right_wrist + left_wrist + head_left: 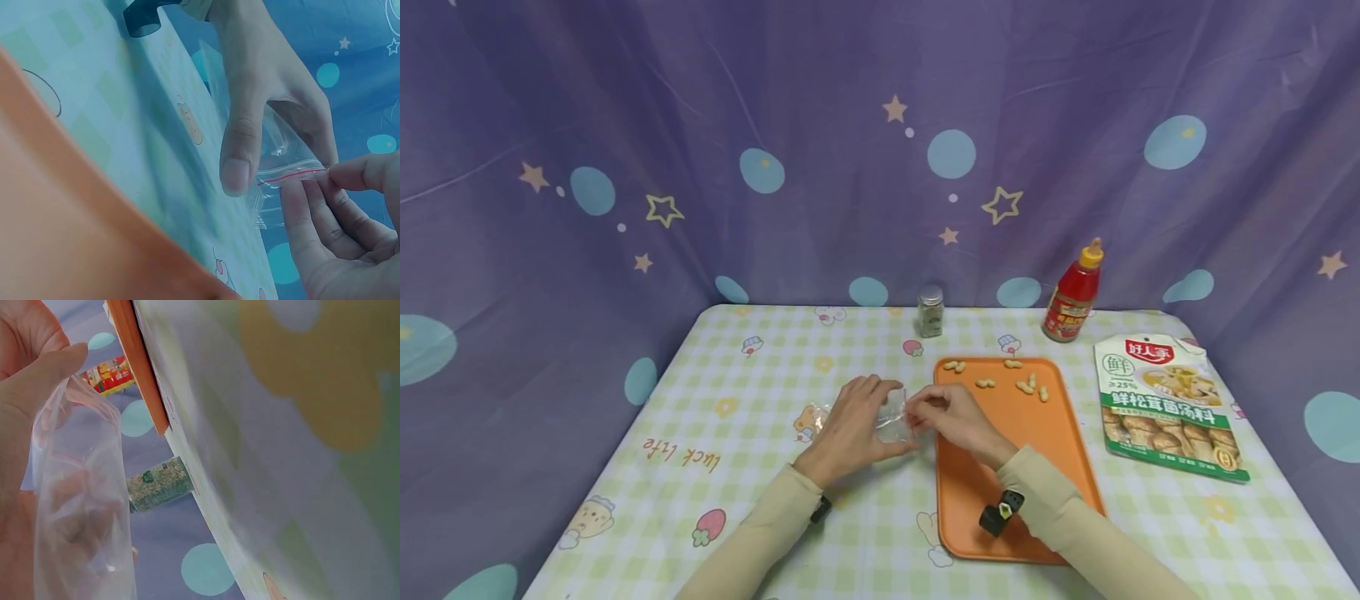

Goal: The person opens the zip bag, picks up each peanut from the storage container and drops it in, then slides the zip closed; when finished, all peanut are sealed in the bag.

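In the head view, a pale green-and-white checked cloth (760, 442), printed with strawberries, cupcakes and the words "luck life", covers the table. The orange tray (1037, 429) lies on it, with peanuts (1026, 387) scattered in its far half. Behind the tray hangs a purple curtain (842, 100) patterned with stars and blue ovals; it also hangs at the table's sides. A seasoning jar (931, 315) stands beyond the tray's far left corner, a red bottle (1075, 296) beyond its far right corner, and a printed pouch (1168, 408) lies to its right. Just left of the tray, 2 hands hold a clear bag (891, 425): the left hand (852, 425) with thumb and fingers spread around it, the right hand (955, 417) pinching its edge.

In the left wrist view, the bag hangs large and creased near the thumb, with the tray's edge and the jar beyond.

In the right wrist view, the tray's rim fills the near corner; past it, the right fingertips pinch the bag beside its red strip.
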